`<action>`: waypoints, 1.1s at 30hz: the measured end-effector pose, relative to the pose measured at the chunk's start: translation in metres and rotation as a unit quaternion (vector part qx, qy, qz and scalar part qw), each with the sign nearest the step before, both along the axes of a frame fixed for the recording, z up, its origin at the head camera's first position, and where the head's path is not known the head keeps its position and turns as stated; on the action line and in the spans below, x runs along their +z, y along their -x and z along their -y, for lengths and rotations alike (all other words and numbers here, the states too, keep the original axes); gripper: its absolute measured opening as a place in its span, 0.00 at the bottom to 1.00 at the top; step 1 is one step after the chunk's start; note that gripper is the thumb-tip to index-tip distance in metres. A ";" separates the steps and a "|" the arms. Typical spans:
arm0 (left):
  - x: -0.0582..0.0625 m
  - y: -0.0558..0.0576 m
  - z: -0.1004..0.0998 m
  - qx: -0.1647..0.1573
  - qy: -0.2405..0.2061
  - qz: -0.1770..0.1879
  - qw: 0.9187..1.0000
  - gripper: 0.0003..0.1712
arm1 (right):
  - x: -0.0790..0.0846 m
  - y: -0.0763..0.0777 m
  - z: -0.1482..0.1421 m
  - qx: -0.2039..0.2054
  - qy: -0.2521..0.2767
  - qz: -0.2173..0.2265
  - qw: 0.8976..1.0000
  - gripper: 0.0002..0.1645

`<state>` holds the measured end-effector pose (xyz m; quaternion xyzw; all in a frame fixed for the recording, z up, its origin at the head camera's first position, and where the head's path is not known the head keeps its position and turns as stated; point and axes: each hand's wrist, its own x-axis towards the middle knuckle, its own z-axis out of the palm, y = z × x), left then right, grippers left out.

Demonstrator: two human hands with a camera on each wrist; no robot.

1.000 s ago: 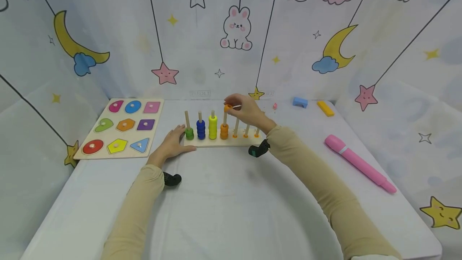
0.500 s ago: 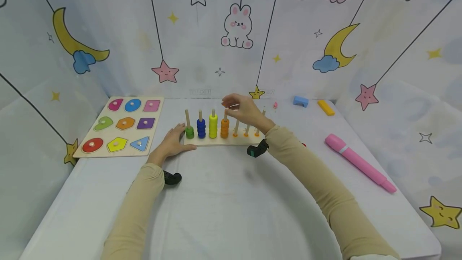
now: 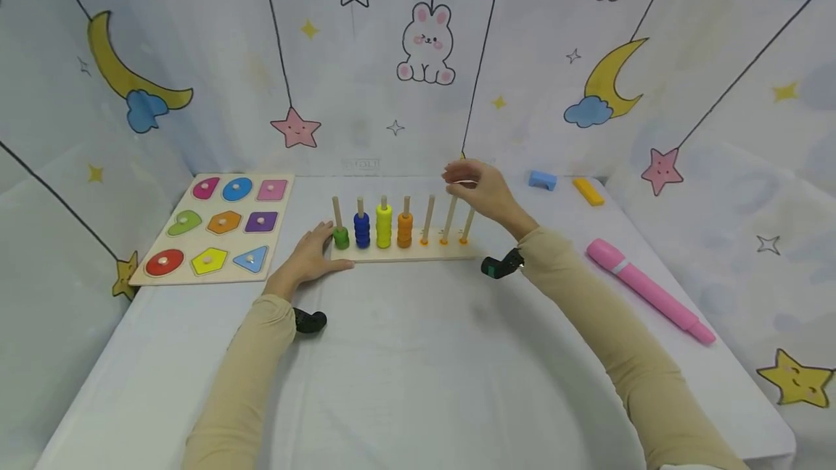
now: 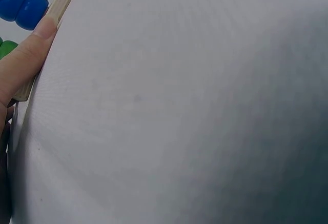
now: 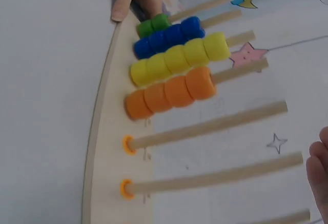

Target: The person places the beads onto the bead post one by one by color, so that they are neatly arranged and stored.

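A pale wooden peg board (image 3: 451,254) with upright pegs stands mid-table. Its left end is held by my left hand (image 3: 305,258), with the thumb (image 4: 31,49) along the front edge. From left to right the pegs carry green beads (image 3: 341,238), blue beads (image 3: 362,231), yellow beads (image 3: 384,227) and orange beads (image 5: 171,94). Three bare pegs (image 3: 427,220) follow on the right. Over the tops of the right-hand pegs hovers my right hand (image 3: 486,188), fingers loosely bent, with nothing visible in it.
At the left lies a shape puzzle board (image 3: 282,216) with several coloured pieces. A blue block (image 3: 542,180) and a yellow block (image 3: 588,192) are at the back right. Nearer the right edge is a large pink marker-shaped object (image 3: 646,289).
My right hand released an orange bead onto the orange stack, then moved right, away from that peg. My left hand stays at the board's left end.
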<state>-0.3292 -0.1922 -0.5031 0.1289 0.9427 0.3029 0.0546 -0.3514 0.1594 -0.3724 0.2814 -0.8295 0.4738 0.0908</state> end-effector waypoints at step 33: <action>0.001 -0.001 0.000 -0.003 0.008 -0.005 1.000 0.58 | -0.096 -0.065 -0.177 -0.081 -0.115 0.162 0.977 0.23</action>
